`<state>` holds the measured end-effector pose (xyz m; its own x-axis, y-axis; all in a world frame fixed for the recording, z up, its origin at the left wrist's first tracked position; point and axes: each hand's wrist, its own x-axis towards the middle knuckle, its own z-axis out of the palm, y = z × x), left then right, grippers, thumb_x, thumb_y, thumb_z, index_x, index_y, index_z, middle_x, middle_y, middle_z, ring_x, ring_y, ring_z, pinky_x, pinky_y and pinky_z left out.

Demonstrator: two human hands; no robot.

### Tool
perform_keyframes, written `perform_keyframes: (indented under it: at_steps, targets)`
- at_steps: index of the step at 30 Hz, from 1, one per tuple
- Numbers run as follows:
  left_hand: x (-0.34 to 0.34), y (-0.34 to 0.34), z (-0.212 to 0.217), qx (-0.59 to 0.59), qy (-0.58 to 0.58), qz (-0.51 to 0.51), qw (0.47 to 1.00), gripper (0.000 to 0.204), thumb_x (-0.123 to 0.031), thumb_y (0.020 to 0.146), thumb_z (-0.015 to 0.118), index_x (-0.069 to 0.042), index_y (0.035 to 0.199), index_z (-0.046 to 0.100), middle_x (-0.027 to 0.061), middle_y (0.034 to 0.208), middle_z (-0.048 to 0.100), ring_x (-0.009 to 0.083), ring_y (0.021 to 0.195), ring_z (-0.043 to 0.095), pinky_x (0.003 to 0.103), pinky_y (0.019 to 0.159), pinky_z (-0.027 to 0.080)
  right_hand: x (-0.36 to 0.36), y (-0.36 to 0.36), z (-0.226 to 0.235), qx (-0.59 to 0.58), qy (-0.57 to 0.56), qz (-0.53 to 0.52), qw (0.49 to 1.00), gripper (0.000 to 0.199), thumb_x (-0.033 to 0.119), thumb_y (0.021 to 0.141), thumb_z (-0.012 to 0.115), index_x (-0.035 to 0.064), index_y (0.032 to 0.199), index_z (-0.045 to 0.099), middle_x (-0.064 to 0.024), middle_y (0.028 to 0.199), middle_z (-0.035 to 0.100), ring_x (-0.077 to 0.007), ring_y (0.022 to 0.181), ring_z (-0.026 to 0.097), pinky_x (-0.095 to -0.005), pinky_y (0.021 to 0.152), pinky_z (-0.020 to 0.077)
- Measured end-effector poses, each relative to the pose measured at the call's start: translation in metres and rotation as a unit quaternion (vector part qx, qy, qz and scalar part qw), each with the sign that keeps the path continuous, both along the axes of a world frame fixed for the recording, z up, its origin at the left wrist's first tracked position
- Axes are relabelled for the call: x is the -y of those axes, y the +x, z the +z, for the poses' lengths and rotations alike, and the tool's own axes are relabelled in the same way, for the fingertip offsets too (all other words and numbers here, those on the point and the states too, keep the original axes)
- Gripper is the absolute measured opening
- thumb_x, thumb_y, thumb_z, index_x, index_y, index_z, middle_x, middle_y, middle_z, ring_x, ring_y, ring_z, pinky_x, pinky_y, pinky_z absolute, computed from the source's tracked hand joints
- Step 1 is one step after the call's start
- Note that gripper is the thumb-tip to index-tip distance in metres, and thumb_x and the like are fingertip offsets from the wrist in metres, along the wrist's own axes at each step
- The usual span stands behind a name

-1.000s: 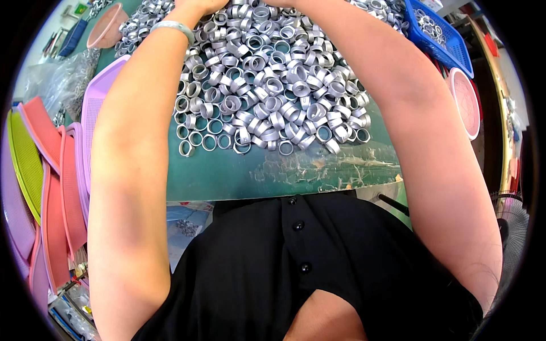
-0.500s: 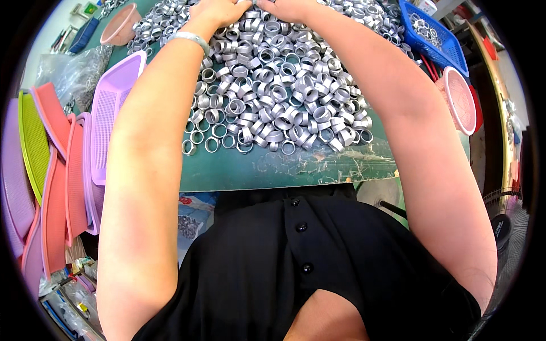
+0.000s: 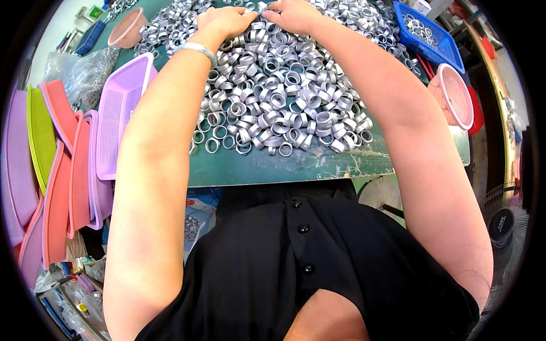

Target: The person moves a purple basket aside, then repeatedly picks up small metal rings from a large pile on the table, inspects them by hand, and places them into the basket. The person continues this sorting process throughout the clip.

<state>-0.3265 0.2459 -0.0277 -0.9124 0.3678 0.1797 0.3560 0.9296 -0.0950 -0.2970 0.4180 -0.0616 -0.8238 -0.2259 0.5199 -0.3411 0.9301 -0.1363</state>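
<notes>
Head view, looking down over a green work table [image 3: 296, 167] covered by a wide heap of short silver metal rings [image 3: 284, 96]. The left hand [image 3: 226, 21] and the right hand [image 3: 293, 14] lie palm down, side by side, on the far part of the heap, close to the top edge of the view. Their fingers curl into the rings, and the fingertips are buried or foreshortened, so whether either hand grips a ring or merely presses on the pile cannot be told. A silver bangle [image 3: 196, 50] circles the left wrist.

Both bare forearms cross the heap and hide the rings under them. The person's black buttoned shirt [image 3: 296, 267] fills the lower middle and covers the near edge of the table.

To the left, a lilac mesh tray [image 3: 116, 122] lies on the table beside the left forearm; further pink, coral and yellow-green trays [image 3: 51, 170] stand stacked on edge, cut off by the dark rim. A pink round basket [image 3: 126, 28] sits at the upper left. At the upper right, a blue basket [image 3: 432, 42] holds more rings, and a pink round sieve [image 3: 455, 95] leans near the right arm. A fan [image 3: 503, 219] shows dimly at the right rim.
</notes>
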Motion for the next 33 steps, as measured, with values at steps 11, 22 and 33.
perform_keyframes:
  at_steps: [11, 22, 33]
  targets:
    - [0.005, -0.003, -0.013, -0.008, 0.026, -0.004, 1.0, 0.049, -0.063, 0.079, 0.037, -0.038, 0.116, 0.056, 0.0056, 0.117, 0.059, 0.0289, 0.11, 0.053, 0.038, 0.093, 0.04, -0.003, -0.014, -0.024, 0.016, 0.013, -0.034, 0.999, 0.044, 0.049, 0.085, 0.042, 0.017, 0.108, 0.063, -0.0114, 0.107, 0.061, -0.0317, 0.1, 0.056, -0.0405, 0.088, 0.0432]
    - [0.031, 0.013, -0.016, 0.013, 0.097, -0.023, 0.995, 0.07, -0.071, 0.079, 0.031, -0.028, 0.134, 0.038, 0.0073, 0.14, 0.035, 0.0313, 0.128, 0.032, 0.057, 0.102, 0.017, -0.007, -0.013, -0.032, 0.002, -0.03, 0.058, 0.998, 0.042, 0.046, 0.085, 0.046, 0.0139, 0.107, 0.062, -0.0141, 0.101, 0.062, -0.0323, 0.097, 0.056, -0.0399, 0.084, 0.0441]
    - [0.152, 0.195, -0.028, -0.141, 0.463, -0.165, 0.859, 0.017, -0.008, 0.082, 0.057, 0.002, 0.095, 0.062, 0.0151, 0.091, 0.062, 0.0272, 0.085, 0.06, 0.031, 0.076, 0.047, 0.015, 0.033, 0.018, -0.041, -0.008, 0.128, 0.991, 0.03, 0.027, 0.084, 0.056, 0.0039, 0.102, 0.061, -0.0137, 0.103, 0.06, -0.0301, 0.099, 0.055, -0.0371, 0.087, 0.042]
